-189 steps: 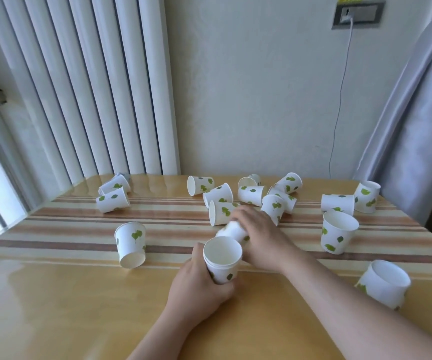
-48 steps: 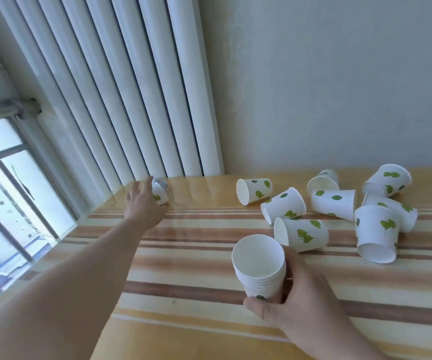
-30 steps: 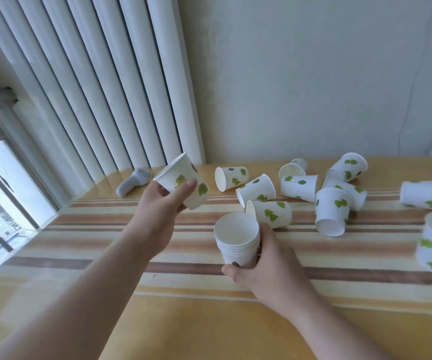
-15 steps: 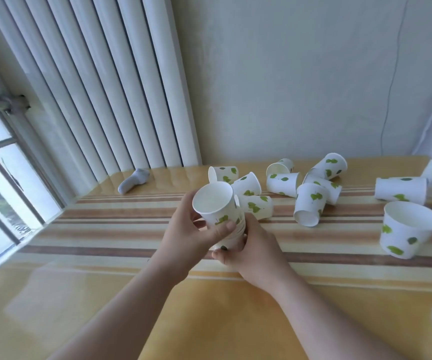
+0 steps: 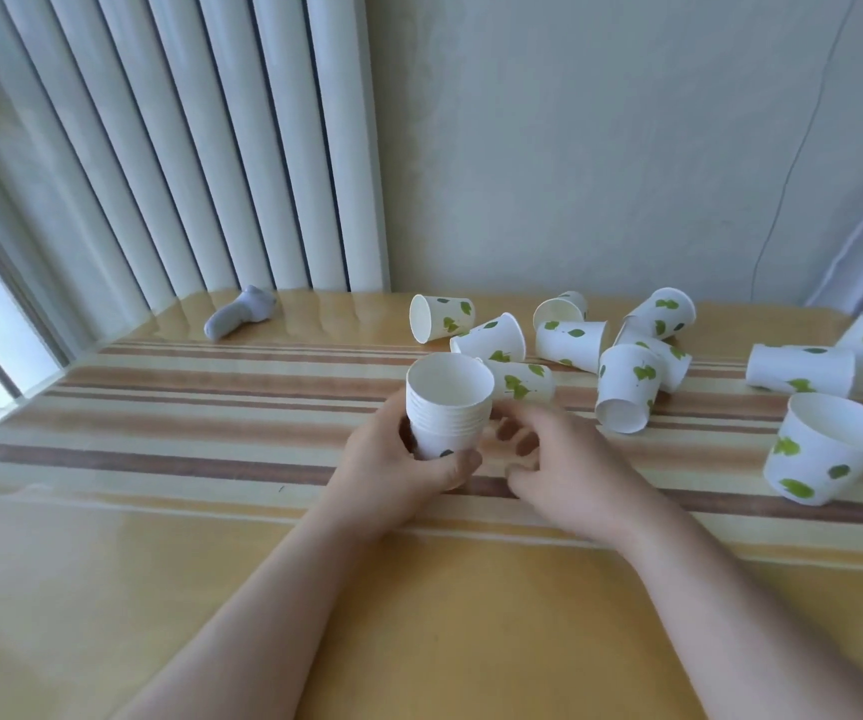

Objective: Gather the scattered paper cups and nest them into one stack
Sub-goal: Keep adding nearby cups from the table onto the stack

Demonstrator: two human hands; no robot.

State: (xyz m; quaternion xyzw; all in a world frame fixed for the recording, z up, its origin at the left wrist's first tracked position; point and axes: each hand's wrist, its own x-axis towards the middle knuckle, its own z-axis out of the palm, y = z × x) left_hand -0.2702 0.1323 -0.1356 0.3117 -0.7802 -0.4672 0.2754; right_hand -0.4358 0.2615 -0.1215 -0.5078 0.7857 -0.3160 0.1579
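Left hand (image 5: 398, 467) is gripping the stack (image 5: 447, 405) of nested paper cups from its left side, thumb wrapping across the lower front, fingers closed on it. Stack is standing mouth-up, several rims showing as tight rings below the top edge; whether its base is touching the table (image 5: 211, 537) cannot be told. Right hand (image 5: 567, 467) is sitting just beside the stack on its right, fingers curled loosely and apart, holding nothing (slightly blurred).

Loose cups are lying behind the stack in a cluster: a toppled cup (image 5: 520, 379) is lying directly behind it, more on their sides further back. An inverted cup (image 5: 624, 387) is standing mouth-down to the right of the cluster. An upright cup (image 5: 824, 449), tilted, is sitting well to the right, near the striped band. A grey sock (image 5: 240, 317) is lying at the far left corner by the radiator (image 5: 185, 137).
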